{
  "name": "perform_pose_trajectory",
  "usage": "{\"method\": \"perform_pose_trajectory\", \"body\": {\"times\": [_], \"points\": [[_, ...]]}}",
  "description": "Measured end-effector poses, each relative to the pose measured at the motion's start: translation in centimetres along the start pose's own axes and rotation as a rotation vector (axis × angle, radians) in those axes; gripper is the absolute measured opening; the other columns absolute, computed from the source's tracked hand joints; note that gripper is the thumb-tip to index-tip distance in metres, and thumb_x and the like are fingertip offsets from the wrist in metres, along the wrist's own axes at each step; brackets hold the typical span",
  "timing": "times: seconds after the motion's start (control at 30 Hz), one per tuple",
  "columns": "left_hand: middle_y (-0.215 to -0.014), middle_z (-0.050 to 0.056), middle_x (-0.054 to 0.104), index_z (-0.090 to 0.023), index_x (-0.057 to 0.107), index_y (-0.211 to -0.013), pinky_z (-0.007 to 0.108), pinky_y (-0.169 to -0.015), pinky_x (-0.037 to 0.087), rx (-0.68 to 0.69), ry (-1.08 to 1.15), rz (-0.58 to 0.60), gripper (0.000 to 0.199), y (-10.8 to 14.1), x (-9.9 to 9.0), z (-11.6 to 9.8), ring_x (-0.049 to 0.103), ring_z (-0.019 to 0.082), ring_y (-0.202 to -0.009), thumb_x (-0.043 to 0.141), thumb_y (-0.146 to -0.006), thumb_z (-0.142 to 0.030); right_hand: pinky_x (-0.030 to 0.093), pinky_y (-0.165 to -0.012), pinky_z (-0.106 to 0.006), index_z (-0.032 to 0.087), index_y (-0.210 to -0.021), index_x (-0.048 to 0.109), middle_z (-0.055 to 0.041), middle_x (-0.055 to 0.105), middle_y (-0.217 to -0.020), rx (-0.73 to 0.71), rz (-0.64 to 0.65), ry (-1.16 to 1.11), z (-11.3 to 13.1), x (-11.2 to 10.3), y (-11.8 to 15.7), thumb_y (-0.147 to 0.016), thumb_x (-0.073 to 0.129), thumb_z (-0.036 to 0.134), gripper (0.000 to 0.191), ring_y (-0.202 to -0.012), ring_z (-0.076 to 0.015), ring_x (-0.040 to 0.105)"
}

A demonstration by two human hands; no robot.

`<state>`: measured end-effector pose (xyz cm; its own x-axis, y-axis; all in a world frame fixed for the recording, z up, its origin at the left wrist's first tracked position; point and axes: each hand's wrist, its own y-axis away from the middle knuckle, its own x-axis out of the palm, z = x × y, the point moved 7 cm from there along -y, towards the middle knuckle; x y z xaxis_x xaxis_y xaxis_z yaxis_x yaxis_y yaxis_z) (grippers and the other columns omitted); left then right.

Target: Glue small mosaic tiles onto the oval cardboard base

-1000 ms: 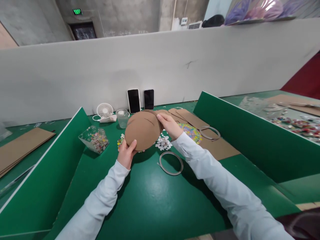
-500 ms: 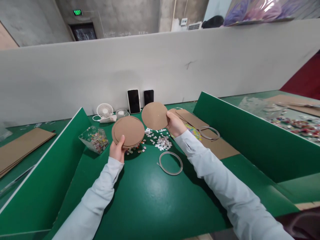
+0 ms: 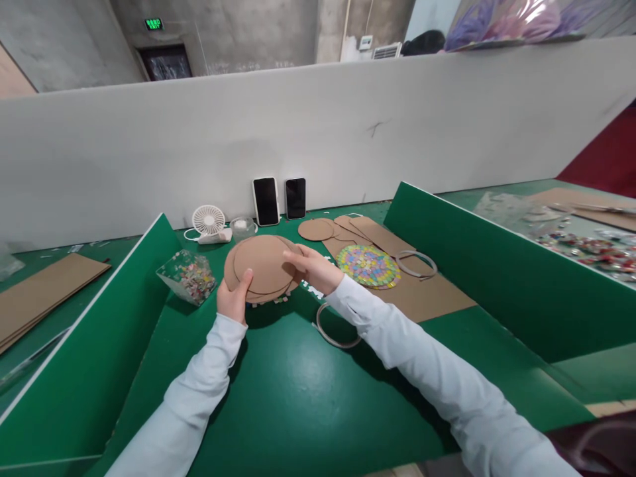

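Note:
Several round brown cardboard discs [image 3: 263, 265] overlap in a loose fan above the green table. My left hand [image 3: 234, 298] grips them at the lower left, thumb on top. At their right edge my right hand [image 3: 313, 266] pinches the discs, its thumb on the upper face. White and coloured small pieces are partly hidden beneath the discs and my right hand. A round mosaic of coloured pieces [image 3: 368, 266] lies on cardboard to the right. Just below my right forearm is a coiled clear tube [image 3: 338, 344], partly covered by the sleeve.
Toward the back stand a white fan [image 3: 209, 221], a small clear cup [image 3: 243, 228] and two phones [image 3: 266, 201]. A clear box of pieces [image 3: 191, 278] sits left. Another disc [image 3: 316, 229], cardboard sheets [image 3: 432, 291] and a second coil [image 3: 416, 264] lie right. Green dividers [image 3: 497, 285] flank the workspace.
My right hand has moved left and down, bringing its disc onto the ones in my left hand. The mosaic and the disc at the back are now uncovered.

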<state>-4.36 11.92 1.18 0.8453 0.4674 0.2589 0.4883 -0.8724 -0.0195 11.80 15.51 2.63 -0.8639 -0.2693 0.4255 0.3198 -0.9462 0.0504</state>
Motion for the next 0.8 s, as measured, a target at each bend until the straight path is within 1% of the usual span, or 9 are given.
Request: {"method": "perform_pose_trajectory", "body": {"times": [0.1,0.2,0.33,0.4,0.5,0.57,0.63,0.7,0.8], "points": [[-0.083,0.009,0.064,-0.012,0.06,-0.078,0.032,-0.077,0.044,0.021,-0.054,0.012,0.033,-0.3,-0.2,0.2,0.056,0.022,-0.085,0.065,-0.055,-0.034,0.044,-0.065,-0.022,0.019,-0.076,0.054,0.0011,0.061,-0.076,-0.03,-0.019,-0.007,-0.3,0.0,0.0,-0.053,0.064,0.016,0.025,-0.072,-0.0121,0.055],[-0.088,0.01,0.063,-0.012,0.06,-0.079,0.03,-0.073,0.046,-0.001,-0.015,0.041,0.038,-0.4,0.0,0.5,0.056,0.022,-0.085,0.054,-0.062,-0.045,0.044,-0.062,-0.022,0.019,-0.075,0.054,0.0013,0.061,-0.074,0.009,-0.039,-0.023,-0.6,-0.4,-0.3,-0.054,0.063,0.015,0.024,-0.068,-0.0116,0.056],[-0.097,0.01,0.06,-0.013,0.059,-0.086,0.028,-0.074,0.046,-0.029,0.044,0.048,0.04,-0.2,0.2,0.8,0.055,0.02,-0.088,0.048,-0.068,-0.047,0.045,-0.06,-0.02,0.018,-0.072,0.055,0.0024,0.061,-0.069,0.011,-0.09,-0.075,0.3,-1.9,-0.7,-0.055,0.059,0.01,0.019,-0.063,-0.0101,0.055],[-0.1,0.01,0.058,-0.013,0.058,-0.089,0.029,-0.076,0.045,-0.029,0.049,0.037,0.04,-0.3,0.1,0.9,0.055,0.02,-0.089,0.046,-0.069,-0.047,0.045,-0.062,-0.021,0.018,-0.072,0.055,0.0025,0.061,-0.067,-0.06,-0.15,-0.092,1.4,-3.5,-1.1,-0.056,0.056,0.008,0.019,-0.063,-0.0101,0.056],[-0.104,0.01,0.056,-0.015,0.057,-0.092,0.028,-0.08,0.043,-0.012,0.053,0.042,0.041,-0.5,0.1,0.9,0.053,0.019,-0.093,0.045,-0.07,-0.047,0.045,-0.063,-0.023,0.019,-0.072,0.052,0.0031,0.061,-0.065,-0.202,-0.309,-0.123,3.2,-7.1,-1.6,-0.057,0.052,0.006,0.02,-0.064,-0.0107,0.056],[-0.106,0.008,0.055,-0.017,0.055,-0.096,0.028,-0.081,0.042,-0.021,0.075,0.06,0.04,-0.6,0.2,0.9,0.052,0.019,-0.096,0.045,-0.071,-0.046,0.045,-0.065,-0.024,0.02,-0.074,0.05,0.004,0.06,-0.068,-0.322,-0.425,-0.144,4.1,-9.8,-1.7,-0.058,0.049,0.007,0.02,-0.066,-0.0103,0.055],[-0.106,0.007,0.055,-0.019,0.053,-0.1,0.028,-0.08,0.043,-0.058,0.113,0.091,0.039,-0.6,0.5,1.1,0.052,0.018,-0.095,0.043,-0.072,-0.044,0.045,-0.065,-0.027,0.021,-0.076,0.048,0.0044,0.059,-0.073,-0.441,-0.501,-0.124,5.0,-12.0,-1.7,-0.06,0.048,0.01,0.019,-0.069,-0.0105,0.055],[-0.106,0.007,0.056,-0.02,0.051,-0.102,0.028,-0.078,0.044,-0.107,0.146,0.121,0.037,-0.5,0.7,1.2,0.053,0.018,-0.093,0.042,-0.074,-0.042,0.045,-0.068,-0.028,0.022,-0.078,0.045,0.0043,0.057,-0.079,-0.569,-0.581,-0.061,5.8,-13.8,-1.4,-0.062,0.046,0.014,0.018,-0.074,-0.0106,0.054],[-0.105,0.006,0.056,-0.021,0.051,-0.102,0.028,-0.076,0.046,-0.171,0.185,0.169,0.034,-0.5,1.1,1.4,0.054,0.017,-0.092,0.042,-0.075,-0.04,0.041,-0.074,-0.031,0.022,-0.084,0.044,0.002,0.054,-0.087,-0.696,-0.663,0.167,6.8,-15.1,-0.9,-0.064,0.045,0.019,0.02,-0.081,-0.0118,0.05]]}}
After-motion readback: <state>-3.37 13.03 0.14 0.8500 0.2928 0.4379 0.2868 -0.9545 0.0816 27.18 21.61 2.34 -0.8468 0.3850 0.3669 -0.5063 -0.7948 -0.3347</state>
